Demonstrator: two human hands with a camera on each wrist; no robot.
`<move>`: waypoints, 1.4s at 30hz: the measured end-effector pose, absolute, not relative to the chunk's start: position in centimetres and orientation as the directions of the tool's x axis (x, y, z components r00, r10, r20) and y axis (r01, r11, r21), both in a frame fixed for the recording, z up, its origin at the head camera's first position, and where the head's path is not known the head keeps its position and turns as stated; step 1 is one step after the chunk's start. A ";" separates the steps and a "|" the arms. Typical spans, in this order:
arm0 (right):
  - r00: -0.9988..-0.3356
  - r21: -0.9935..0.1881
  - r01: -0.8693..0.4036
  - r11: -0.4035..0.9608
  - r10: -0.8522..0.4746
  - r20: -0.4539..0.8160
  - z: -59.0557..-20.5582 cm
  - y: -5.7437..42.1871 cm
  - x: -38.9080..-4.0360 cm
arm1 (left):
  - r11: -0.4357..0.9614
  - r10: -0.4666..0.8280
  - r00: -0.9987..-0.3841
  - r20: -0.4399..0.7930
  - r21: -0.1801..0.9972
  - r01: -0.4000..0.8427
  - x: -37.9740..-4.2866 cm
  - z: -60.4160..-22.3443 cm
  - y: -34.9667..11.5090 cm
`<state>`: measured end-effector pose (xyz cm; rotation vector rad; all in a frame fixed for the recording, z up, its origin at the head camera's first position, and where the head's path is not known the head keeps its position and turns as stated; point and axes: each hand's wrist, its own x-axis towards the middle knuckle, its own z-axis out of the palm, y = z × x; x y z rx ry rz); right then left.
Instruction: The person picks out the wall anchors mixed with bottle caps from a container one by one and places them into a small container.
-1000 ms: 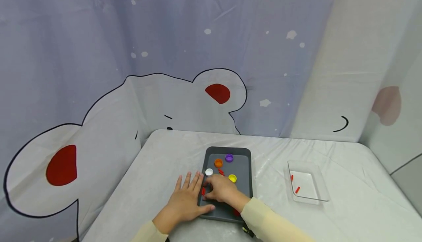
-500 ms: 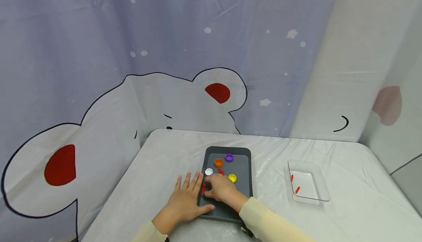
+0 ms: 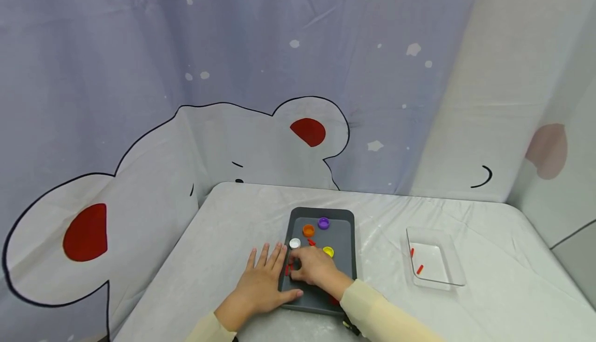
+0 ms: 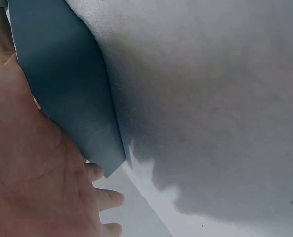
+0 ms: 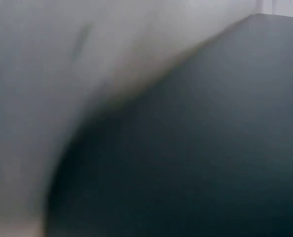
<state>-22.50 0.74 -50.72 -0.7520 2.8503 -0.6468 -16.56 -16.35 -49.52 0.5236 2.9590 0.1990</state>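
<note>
A dark grey tray (image 3: 342, 238) lies on the cloth-covered table. My left hand (image 3: 259, 285) rests along its left edge, fingers straight and spread, with the thumb over the near part. In the left wrist view the palm (image 4: 32, 163) shows beside the tray's outer wall (image 4: 62, 84). Inside the tray my right hand (image 3: 316, 267) pinches a small red stick (image 3: 291, 267) between thumb and fingertips. Another red stick (image 3: 286, 270) lies right beside it, along the left wall. The right wrist view is blurred and shows mostly the dark tray wall (image 5: 186, 148).
Small round cups stand in the tray: purple (image 3: 323, 223), orange (image 3: 309, 231), white (image 3: 295, 243) and yellow (image 3: 328, 252). Red pieces (image 3: 311, 242) lie between them. A clear box (image 3: 453, 264) to the right holds two red sticks (image 3: 420, 269). Something red is partly hidden under the right wrist.
My right fingertips have shifted slightly to the right, and a second red stick now shows between them, apart from the one at the wall. The left hand stays in place.
</note>
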 end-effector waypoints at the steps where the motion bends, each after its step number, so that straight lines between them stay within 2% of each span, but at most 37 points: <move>1: -0.869 -0.440 -0.440 0.783 -0.495 -0.012 -50.6 0.9 -22.5 | 0.932 0.347 -0.932 -0.105 0.151 0.330 -16.6 -49.5 -16.3; 13: -0.873 -0.498 -0.415 0.761 -0.487 -0.016 -49.5 3.1 -22.5 | 0.934 0.339 -0.937 -0.082 0.150 0.325 -16.8 -49.6 -16.4; 22: -0.860 -0.620 -0.463 0.633 -0.490 0.143 -49.0 6.7 -22.5 | 0.933 0.340 -0.938 -0.062 0.146 0.329 -16.6 -49.8 -16.4; 31: -0.900 -0.742 -0.386 0.548 -0.402 0.170 -47.8 10.8 -21.7 | 0.935 0.333 -0.941 -0.061 0.148 0.322 -16.4 -49.8 -16.4; 37: -0.916 -0.751 -0.375 0.543 -0.341 0.210 -47.5 14.0 -21.6 | 0.935 0.333 -0.941 -0.055 0.149 0.322 -16.4 -49.8 -16.4; 42: -0.939 -0.749 -0.329 0.575 -0.286 0.193 -46.8 16.5 -21.5 | 0.935 0.332 -0.942 -0.058 0.149 0.320 -16.5 -49.9 -16.4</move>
